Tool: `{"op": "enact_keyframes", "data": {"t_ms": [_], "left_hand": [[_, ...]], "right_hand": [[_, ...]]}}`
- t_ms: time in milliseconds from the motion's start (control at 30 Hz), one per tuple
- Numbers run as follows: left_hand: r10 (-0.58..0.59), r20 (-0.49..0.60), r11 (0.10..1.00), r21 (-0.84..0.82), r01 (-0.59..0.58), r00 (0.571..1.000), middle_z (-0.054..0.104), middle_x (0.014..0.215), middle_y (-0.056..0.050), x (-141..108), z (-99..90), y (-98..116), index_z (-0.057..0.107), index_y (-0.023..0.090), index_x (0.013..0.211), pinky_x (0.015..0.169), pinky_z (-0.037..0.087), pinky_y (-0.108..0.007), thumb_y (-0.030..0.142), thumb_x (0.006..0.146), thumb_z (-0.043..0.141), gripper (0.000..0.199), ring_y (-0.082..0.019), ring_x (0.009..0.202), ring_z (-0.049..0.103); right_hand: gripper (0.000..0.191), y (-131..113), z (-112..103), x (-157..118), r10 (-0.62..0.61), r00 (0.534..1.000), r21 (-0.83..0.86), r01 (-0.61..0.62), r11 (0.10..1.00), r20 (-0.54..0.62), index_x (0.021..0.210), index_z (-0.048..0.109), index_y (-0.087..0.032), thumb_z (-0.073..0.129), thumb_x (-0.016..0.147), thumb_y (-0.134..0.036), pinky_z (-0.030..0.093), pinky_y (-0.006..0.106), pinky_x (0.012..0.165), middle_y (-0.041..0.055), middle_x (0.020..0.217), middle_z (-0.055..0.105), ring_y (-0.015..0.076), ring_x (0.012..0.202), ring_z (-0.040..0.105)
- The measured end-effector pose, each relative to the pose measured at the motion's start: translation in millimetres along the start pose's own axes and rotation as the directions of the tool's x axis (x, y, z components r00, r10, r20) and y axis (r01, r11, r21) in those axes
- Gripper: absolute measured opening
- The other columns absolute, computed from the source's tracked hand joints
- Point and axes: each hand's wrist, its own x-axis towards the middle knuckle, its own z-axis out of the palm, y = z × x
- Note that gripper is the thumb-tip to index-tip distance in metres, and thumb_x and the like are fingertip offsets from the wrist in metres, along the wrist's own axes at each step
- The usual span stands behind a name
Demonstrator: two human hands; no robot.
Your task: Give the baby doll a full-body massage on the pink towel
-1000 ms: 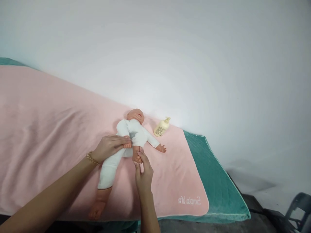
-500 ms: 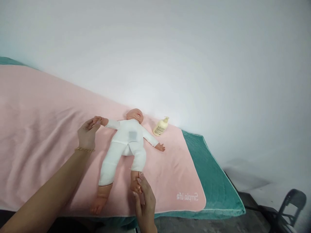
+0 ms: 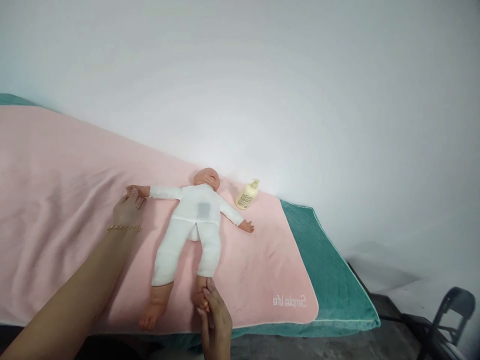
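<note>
On the blanket [image 3: 262,270], left hand [image 3: 128,211] pinches the doll's hand [image 3: 143,191], right hand [image 3: 218,322] its foot [image 3: 201,292].

A doll [image 3: 193,202] in white lies face up on a pink blanket [image 3: 262,270] over a green cover [image 3: 330,270]. The left hand [image 3: 128,209], above a bracelet [image 3: 124,228], holds the doll's outstretched hand [image 3: 132,188]; exact finger placement is hard to make out. The right hand [image 3: 216,320] grips a foot [image 3: 200,289]. A pump bottle [image 3: 246,196] is near the doll's head [image 3: 207,178].
</note>
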Motion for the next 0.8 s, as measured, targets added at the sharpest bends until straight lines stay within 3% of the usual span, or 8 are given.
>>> {"op": "enact_keyframes", "data": {"t_ms": [133, 233, 367, 433, 533, 633, 700, 800], "left_hand": [[-0.086, -0.113, 0.996, -0.026, 0.084, 0.99, 0.06, 0.077, -0.002, -11, 6.6, 12, 0.061, 0.01, 0.09, 0.093, 0.051, -0.042, 0.037, 0.089, 0.063, 0.027, -0.019, 0.084, 0.062], [-0.014, -0.161, 1.0, -0.003, 0.014, 0.987, 0.066, 0.094, -0.005, -25, 19.5, 26, 0.066, 0.011, 0.096, 0.1, 0.047, -0.043, 0.036, 0.077, 0.075, 0.033, -0.023, 0.099, 0.061], [0.26, 0.056, 0.962, -0.096, -0.254, 0.964, 0.069, 0.112, -0.01, -55, 41.5, 37, 0.066, 0.012, 0.105, 0.101, 0.049, -0.043, 0.034, 0.078, 0.073, 0.036, -0.025, 0.107, 0.063], [0.302, 0.182, 0.952, -0.019, -0.304, 0.936, 0.069, 0.114, -0.009, -71, 49.5, 36, 0.068, 0.016, 0.106, 0.104, 0.046, -0.046, 0.038, 0.078, 0.073, 0.036, -0.026, 0.111, 0.062], [0.28, 0.439, 0.912, 0.155, -0.379, 0.853, 0.069, 0.116, -0.005, -86, 55.0, 29, 0.072, 0.022, 0.104, 0.111, 0.038, -0.049, 0.047, 0.076, 0.072, 0.037, -0.028, 0.117, 0.06], [0.309, 0.641, 0.842, 0.16, -0.516, 0.703, 0.069, 0.117, -0.002, -86, 55.0, 20, 0.073, 0.025, 0.103, 0.116, 0.032, -0.047, 0.053, 0.078, 0.068, 0.038, -0.027, 0.117, 0.06], [0.321, 0.7, 0.788, 0.177, -0.59, 0.638, 0.07, 0.115, -0.001, -81, 53.5, 16, 0.074, 0.026, 0.1, 0.116, 0.032, -0.047, 0.056, 0.079, 0.066, 0.038, -0.027, 0.117, 0.061], [0.291, 0.75, 0.749, 0.207, -0.63, 0.593, 0.07, 0.115, 0.0, -74, 50.4, 11, 0.076, 0.027, 0.099, 0.112, 0.038, -0.045, 0.056, 0.08, 0.064, 0.037, -0.027, 0.117, 0.06]], "right_hand": [[0.051, 0, -6, 10, 0.022, 1.0, 0.029, -0.022, 0.999, -0.013, 0.142, 0.042, -0.03, 0.049, 0.093, -0.019, 0.057, 0.037, 0.094, 0.0063, 0.137, 0.056, 0.024, 0.12, 0.06], [0.05, 3, -13, 31, 0.031, 0.999, 0.052, -0.029, 0.998, -0.031, 0.141, 0.043, -0.029, 0.047, 0.094, -0.015, 0.055, 0.036, 0.097, 0.0065, 0.14, 0.054, 0.0225, 0.123, 0.057], [0.044, 7, -19, 76, 0.036, 0.998, 0.093, -0.031, 0.995, -0.053, 0.138, 0.048, -0.026, 0.044, 0.095, -0.014, 0.053, 0.036, 0.101, 0.008, 0.139, 0.055, 0.0208, 0.127, 0.055], [0.041, 8, -19, 98, 0.043, 0.997, 0.119, -0.036, 0.992, -0.057, 0.136, 0.051, -0.023, 0.044, 0.096, -0.017, 0.051, 0.037, 0.103, 0.0092, 0.138, 0.056, 0.0205, 0.127, 0.054], [0.039, 8, -15, 125, 0.086, 0.994, 0.158, -0.074, 0.985, -0.071, 0.134, 0.052, -0.022, 0.044, 0.097, -0.021, 0.051, 0.035, 0.102, 0.01, 0.136, 0.057, 0.0199, 0.126, 0.056], [0.039, 8, -9, 141, 0.141, 0.986, 0.179, -0.124, 0.976, -0.085, 0.134, 0.053, -0.021, 0.047, 0.096, -0.025, 0.051, 0.037, 0.102, 0.0097, 0.135, 0.059, 0.0209, 0.125, 0.057], [0.039, 9, -6, 148, 0.162, 0.983, 0.192, -0.143, 0.971, -0.091, 0.133, 0.053, -0.021, 0.049, 0.095, -0.027, 0.051, 0.037, 0.102, 0.0092, 0.133, 0.06, 0.0213, 0.124, 0.057], [0.04, 11, -2, 153, 0.172, 0.98, 0.219, -0.148, 0.964, -0.095, 0.134, 0.053, -0.022, 0.049, 0.095, -0.028, 0.05, 0.037, 0.103, 0.0083, 0.134, 0.06, 0.0211, 0.125, 0.057]]}}
